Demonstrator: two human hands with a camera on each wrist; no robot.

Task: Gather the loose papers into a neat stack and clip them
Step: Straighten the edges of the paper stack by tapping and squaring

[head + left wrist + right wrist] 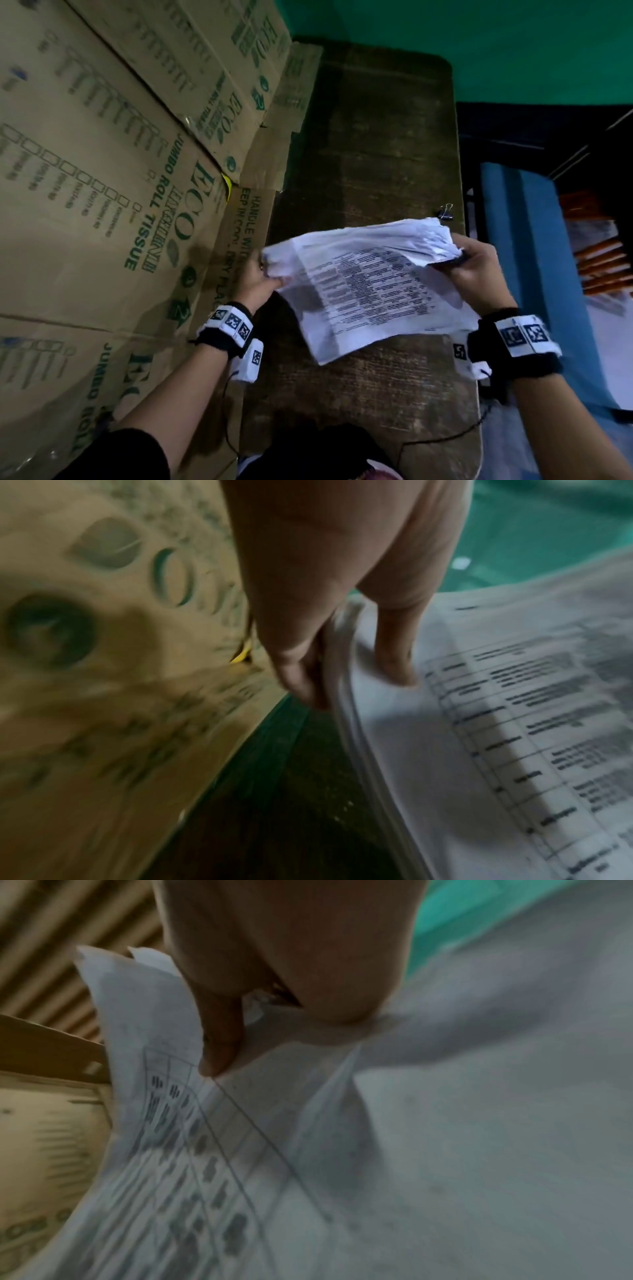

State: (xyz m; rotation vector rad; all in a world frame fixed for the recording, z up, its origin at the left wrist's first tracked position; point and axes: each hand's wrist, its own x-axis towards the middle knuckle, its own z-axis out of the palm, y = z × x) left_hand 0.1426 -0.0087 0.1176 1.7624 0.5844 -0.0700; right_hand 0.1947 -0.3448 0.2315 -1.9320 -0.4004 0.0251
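A bundle of white printed papers [370,284] hangs above the dark table [376,137], held at both ends. My left hand [260,281] pinches the bundle's left edge, thumb on top of the papers [479,723] and fingers [301,674] beneath. My right hand [476,270] grips the right edge, where the sheets fan out unevenly. In the right wrist view the thumb [219,1053] presses on the papers [342,1150]. A small black binder clip [445,212] lies on the table just beyond the bundle, near the right edge.
Large cardboard boxes [102,171] printed "ECO JUMBO ROLL TISSUE" stand along the table's left side. A green wall [479,34] is behind. Right of the table are blue fabric [520,257] and orange sticks [603,267]. A black cable [445,438] trails over the near edge.
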